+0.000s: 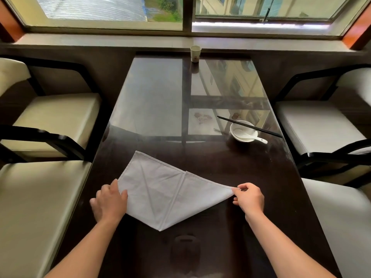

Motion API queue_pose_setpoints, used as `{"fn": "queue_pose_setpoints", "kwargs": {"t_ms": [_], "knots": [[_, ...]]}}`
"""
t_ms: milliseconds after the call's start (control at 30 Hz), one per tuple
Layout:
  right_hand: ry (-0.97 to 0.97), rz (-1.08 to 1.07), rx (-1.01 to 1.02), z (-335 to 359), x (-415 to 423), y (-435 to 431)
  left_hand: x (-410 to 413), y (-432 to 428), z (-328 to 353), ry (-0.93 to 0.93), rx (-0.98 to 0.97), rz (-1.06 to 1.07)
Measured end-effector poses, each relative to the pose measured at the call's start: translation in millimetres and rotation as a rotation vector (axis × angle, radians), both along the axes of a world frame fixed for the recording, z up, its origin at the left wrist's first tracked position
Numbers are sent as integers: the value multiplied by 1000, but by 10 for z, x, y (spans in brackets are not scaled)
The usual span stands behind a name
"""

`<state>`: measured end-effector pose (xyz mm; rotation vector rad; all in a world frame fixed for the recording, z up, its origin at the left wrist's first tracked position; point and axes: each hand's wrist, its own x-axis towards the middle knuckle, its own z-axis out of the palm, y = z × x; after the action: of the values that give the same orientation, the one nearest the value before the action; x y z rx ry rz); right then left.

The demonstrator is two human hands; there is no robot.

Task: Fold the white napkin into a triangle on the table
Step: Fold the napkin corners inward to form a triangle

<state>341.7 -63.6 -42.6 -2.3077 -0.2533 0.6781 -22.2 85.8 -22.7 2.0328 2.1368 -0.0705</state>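
Note:
The white napkin (pixel 166 194) lies flat on the dark glossy table (pixel 230 169), near the front edge, with corners pointing far left, right and towards me. My right hand (pixel 250 198) pinches the napkin's right corner between thumb and fingers. My left hand (pixel 109 200) rests at the napkin's left edge, thumb on top of the cloth and fingers spread beside it on the table.
A white bowl (pixel 244 131) with a white spoon and black chopsticks (pixel 249 126) across it sits at the right middle. A paper cup (pixel 195 54) stands at the far edge. Cream-cushioned chairs (pixel 56 115) flank both sides.

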Motion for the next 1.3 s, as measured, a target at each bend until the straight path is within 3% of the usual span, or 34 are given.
{"fn": "queue_pose_setpoints", "kwargs": {"t_ms": [233,467,733,1033,1300], "knots": [[-41,25,-26,-17,48,90,-73,73,-8,3,-79,58],[64,-20,87,12,22,238,-132,3,-22,-245,-44,119],[-82,145,223,260,74,805,-208,-347,-11,-379,-37,166],[285,101,253,67,-114,702,-203,-561,-52,-543,-147,364],[79,192,96,109,-72,988,-83,-805,66,-569,-105,381]]}}
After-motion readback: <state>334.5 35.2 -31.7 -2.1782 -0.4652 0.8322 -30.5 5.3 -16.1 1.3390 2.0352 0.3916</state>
